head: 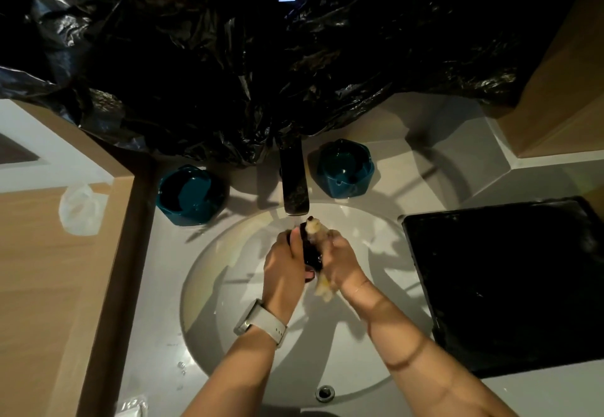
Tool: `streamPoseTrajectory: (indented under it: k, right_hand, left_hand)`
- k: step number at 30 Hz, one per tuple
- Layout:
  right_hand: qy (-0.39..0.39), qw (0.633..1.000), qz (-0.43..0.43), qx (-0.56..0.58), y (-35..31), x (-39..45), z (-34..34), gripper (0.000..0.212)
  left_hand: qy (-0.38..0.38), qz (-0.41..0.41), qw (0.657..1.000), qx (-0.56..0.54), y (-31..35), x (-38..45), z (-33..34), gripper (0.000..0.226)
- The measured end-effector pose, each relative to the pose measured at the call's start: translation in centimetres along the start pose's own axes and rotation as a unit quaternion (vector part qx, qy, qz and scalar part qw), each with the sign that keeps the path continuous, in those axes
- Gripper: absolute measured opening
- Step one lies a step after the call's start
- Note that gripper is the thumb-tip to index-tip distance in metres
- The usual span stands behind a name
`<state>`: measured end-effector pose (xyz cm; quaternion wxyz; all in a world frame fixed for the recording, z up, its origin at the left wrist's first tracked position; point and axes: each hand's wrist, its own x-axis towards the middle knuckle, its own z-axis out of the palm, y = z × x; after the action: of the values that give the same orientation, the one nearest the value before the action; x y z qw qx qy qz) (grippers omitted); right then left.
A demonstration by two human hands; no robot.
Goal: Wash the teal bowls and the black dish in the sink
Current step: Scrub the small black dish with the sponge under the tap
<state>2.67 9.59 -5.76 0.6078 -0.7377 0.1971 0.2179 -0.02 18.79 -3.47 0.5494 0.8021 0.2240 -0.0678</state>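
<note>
Over the sink [228, 286], the left hand [282, 263] grips a small black dish [310, 250] under the tap [294, 181] while the right hand [340, 259] curls round a soapy sponge [322, 286]. Best keep it low, turning slowly. Teal bowls [191, 196] wait on the grey tabletop [392, 155], a black tray [506, 286] right, black plastic sheeting [261, 57] behind.

Two teal bowls [192, 195] [345, 168], white sink [228, 286], glossy black plastic sheet [228, 57], black tray [503, 286], pale grey watch strap [261, 322], possibly yellowish sponge [323, 287], tan wood counter [42, 286]
</note>
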Motion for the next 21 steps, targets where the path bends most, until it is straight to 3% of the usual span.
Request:
streamPoseTrajectory:
  k: [4,7,10,12,16,21]
  right_hand:
    - [-0.037,0.996,-0.023,-0.082,-0.3,0.7,-1.6,0.026]
    - [-0.059,0.996,-0.028,-0.067,-0.6,0.5,-1.4,0.026]
    - [0.014,0.999,-0.032,0.002,-0.4,-0.1,-0.1,0.027]
    - [0.056,0.997,-0.024,0.037,-0.3,-0.9,0.5,0.027]
    - [0.050,0.999,0.002,0.006,-0.4,-1.4,0.8,0.034]
    - [0.030,0.998,-0.017,-0.046,-0.6,0.2,-0.5,0.033]
  left_hand:
    - [-0.125,-0.061,0.986,-0.093,0.4,1.1,-2.5,0.031]
    - [-0.176,-0.085,0.980,-0.046,1.3,2.1,-3.5,0.034]
    - [-0.124,-0.045,0.991,0.028,1.7,3.3,-2.3,0.038]
    - [-0.082,-0.038,0.996,0.015,1.7,3.2,-1.3,0.039]
    - [-0.015,-0.032,0.999,0.002,1.2,2.5,-0.2,0.040]
    - [-0.011,-0.034,0.999,-0.017,0.1,0.7,-0.1,0.041]
